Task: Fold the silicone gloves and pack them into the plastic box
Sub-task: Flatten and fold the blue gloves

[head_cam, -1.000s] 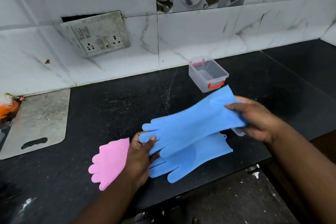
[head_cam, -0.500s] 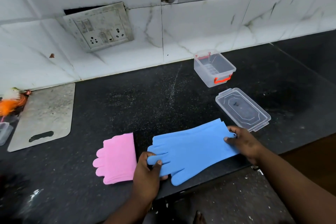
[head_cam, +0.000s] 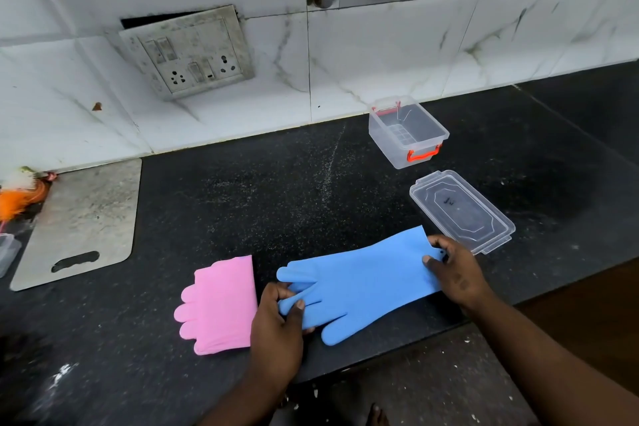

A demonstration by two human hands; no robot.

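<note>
Clear plastic box (head_cam: 408, 131) open, lid (head_cam: 461, 211) beside.

Readable text: none can be read.
Lid (head_cam: 461, 211): a small dark mark in the middle, too small to read.
Switch plate (head_cam: 188, 52): no legible label or number.
</note>
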